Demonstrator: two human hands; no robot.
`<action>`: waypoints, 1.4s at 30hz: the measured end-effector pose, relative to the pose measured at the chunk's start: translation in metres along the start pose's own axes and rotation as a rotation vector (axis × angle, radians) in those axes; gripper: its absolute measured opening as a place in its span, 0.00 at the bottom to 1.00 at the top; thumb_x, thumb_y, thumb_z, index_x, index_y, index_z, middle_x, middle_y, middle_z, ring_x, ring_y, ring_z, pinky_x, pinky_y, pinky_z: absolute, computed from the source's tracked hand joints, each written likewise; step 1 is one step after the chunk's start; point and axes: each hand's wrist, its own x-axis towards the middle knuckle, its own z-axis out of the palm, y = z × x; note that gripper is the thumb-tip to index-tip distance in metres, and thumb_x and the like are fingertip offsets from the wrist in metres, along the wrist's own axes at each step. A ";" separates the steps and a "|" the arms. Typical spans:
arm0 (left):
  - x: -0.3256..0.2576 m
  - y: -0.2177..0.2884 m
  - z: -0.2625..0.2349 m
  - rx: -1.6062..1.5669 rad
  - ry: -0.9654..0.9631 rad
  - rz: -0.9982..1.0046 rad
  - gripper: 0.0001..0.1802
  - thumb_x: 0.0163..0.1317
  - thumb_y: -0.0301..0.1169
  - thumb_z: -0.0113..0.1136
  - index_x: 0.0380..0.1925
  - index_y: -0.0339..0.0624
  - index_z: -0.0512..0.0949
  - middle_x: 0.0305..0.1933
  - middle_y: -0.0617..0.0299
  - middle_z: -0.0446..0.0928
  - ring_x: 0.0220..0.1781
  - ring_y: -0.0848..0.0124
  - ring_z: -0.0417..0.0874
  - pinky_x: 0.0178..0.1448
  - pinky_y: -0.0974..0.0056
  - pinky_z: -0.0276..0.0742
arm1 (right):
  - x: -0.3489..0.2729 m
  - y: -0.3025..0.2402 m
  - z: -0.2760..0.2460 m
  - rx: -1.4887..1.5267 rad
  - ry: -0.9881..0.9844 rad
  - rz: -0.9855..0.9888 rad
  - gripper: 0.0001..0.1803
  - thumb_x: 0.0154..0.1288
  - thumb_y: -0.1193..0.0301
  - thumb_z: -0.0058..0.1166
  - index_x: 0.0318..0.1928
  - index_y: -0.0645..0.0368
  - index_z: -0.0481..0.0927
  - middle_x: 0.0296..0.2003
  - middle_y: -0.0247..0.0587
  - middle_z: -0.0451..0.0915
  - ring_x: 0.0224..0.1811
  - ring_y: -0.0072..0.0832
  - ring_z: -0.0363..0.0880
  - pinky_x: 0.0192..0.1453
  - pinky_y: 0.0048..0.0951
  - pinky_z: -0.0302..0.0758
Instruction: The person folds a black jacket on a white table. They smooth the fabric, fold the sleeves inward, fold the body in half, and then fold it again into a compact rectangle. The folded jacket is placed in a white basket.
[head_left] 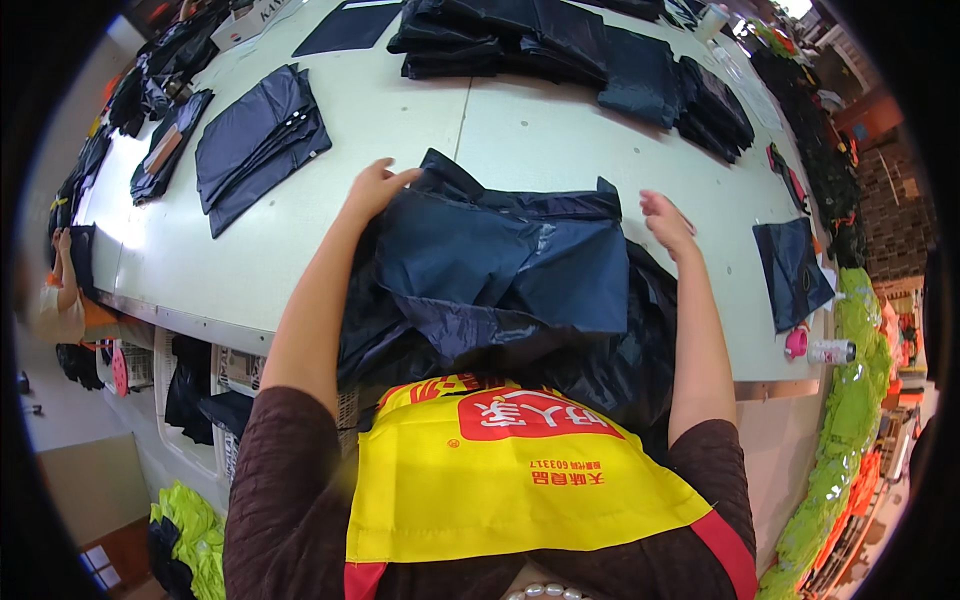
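A dark navy garment of smooth, slightly shiny cloth lies folded in front of me at the table's near edge, with its lower part hanging toward my yellow apron. My left hand is at its upper left corner, fingers apart; whether the fingertips touch the cloth I cannot tell. Off the garment's right side, my right hand is held with fingers spread and nothing in them. More dark cloth bulges out beneath the garment on the right.
The pale table carries folded dark garments at the back, another stack at left and a dark folded piece at right. A small clear bottle stands by the right edge. Another person's arm shows far left.
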 end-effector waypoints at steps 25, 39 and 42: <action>-0.027 -0.010 -0.006 -0.044 0.112 0.322 0.30 0.45 0.19 0.47 0.55 0.39 0.70 0.59 0.49 0.70 0.64 0.53 0.66 0.67 0.56 0.61 | 0.028 -0.038 -0.010 0.278 0.308 -0.180 0.24 0.60 0.71 0.47 0.59 0.59 0.69 0.53 0.46 0.74 0.56 0.32 0.72 0.57 0.33 0.68; -0.120 -0.004 -0.019 -0.327 -0.356 0.338 0.09 0.52 0.20 0.55 0.34 0.39 0.79 0.48 0.59 0.78 0.65 0.59 0.67 0.69 0.56 0.58 | -0.103 -0.159 0.088 -0.416 0.197 -0.753 0.27 0.44 0.78 0.59 0.50 0.60 0.74 0.44 0.47 0.76 0.50 0.45 0.73 0.56 0.38 0.70; -0.115 0.006 -0.018 -0.323 -0.380 0.378 0.07 0.54 0.21 0.56 0.33 0.38 0.79 0.44 0.59 0.78 0.58 0.63 0.71 0.63 0.61 0.64 | -0.104 -0.164 0.104 -0.488 0.286 -0.743 0.31 0.43 0.79 0.58 0.54 0.61 0.72 0.47 0.45 0.75 0.52 0.44 0.73 0.59 0.38 0.68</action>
